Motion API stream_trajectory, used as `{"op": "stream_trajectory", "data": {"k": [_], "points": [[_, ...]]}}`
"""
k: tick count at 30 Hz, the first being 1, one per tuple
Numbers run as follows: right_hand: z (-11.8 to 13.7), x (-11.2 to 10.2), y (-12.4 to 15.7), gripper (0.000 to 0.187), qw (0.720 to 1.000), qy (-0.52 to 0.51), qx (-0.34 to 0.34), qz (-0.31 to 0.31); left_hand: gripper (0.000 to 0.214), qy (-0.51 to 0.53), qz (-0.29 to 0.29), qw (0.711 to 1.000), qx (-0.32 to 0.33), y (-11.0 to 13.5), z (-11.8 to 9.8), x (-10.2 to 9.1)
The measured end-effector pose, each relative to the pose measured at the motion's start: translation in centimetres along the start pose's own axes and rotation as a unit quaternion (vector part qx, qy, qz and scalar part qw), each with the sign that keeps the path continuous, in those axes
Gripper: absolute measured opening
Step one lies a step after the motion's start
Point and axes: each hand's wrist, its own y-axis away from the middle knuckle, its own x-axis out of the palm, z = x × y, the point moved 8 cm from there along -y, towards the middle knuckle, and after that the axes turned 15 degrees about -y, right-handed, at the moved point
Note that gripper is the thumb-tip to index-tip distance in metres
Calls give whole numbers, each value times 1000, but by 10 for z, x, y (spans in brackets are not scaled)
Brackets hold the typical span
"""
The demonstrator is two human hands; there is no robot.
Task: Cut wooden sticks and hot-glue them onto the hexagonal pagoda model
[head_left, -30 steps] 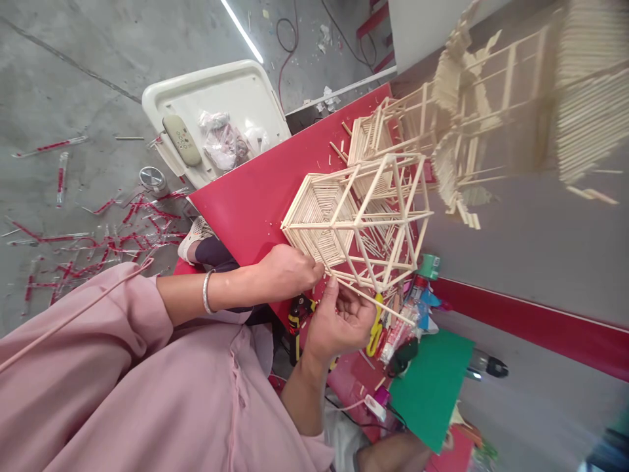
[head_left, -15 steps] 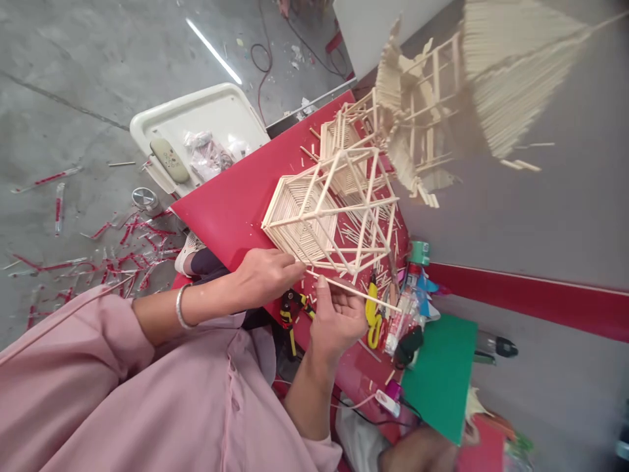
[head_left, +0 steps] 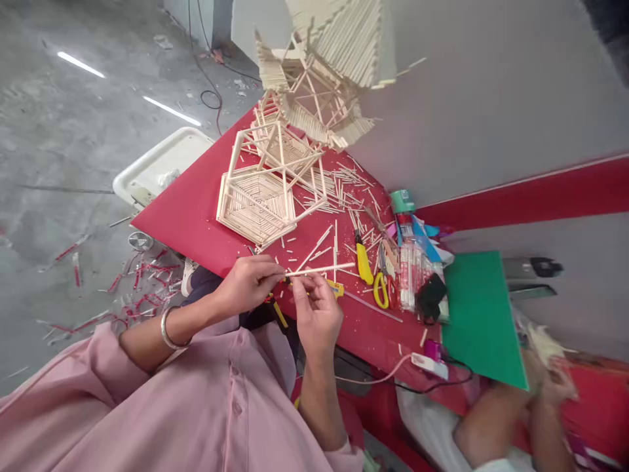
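A thin pale wooden stick (head_left: 327,268) runs level between my hands. My left hand (head_left: 251,283), with a bracelet at the wrist, pinches its left end. The thumb and fingertips of my right hand (head_left: 317,311) close on the stick a little farther along, and its free end points right. Just beyond my hands, a hexagonal framework of sticks (head_left: 282,169) rises from a layered stick base (head_left: 258,203) on the red table (head_left: 187,216); neither hand touches it. Below my left hand, yellow-handled pliers (head_left: 280,314) are partly hidden.
Loose sticks (head_left: 344,187) lie scattered to the right. A yellow cutter (head_left: 362,261), yellow-handled scissors (head_left: 380,290) and a green board (head_left: 484,314) follow. A taller stick model (head_left: 319,92) stands behind. At lower right is another person's arm (head_left: 496,419); a white tray (head_left: 164,160) sits left.
My view has swung to the right. Both hands and the stick have drawn back from the framework toward my body, and my right hand's fingers have closed in on the stick.
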Motion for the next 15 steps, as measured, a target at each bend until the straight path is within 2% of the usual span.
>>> {"op": "stream_trajectory", "data": {"k": [2,4,7,10,15], "points": [[-2,-2,13,59,990,120,-56,47,19,11,-3,998,-60,2,6,-1],[-7,4,27,77,953,264,-100,109,19,46,17,990,-135,4,17,2],[-19,11,37,81,896,405,-93,158,28,158,68,949,-265,11,32,16],[-21,15,33,82,877,443,-71,169,38,249,86,901,-346,16,36,27],[-15,19,24,80,876,444,-85,165,38,265,64,887,-372,13,33,19]]}}
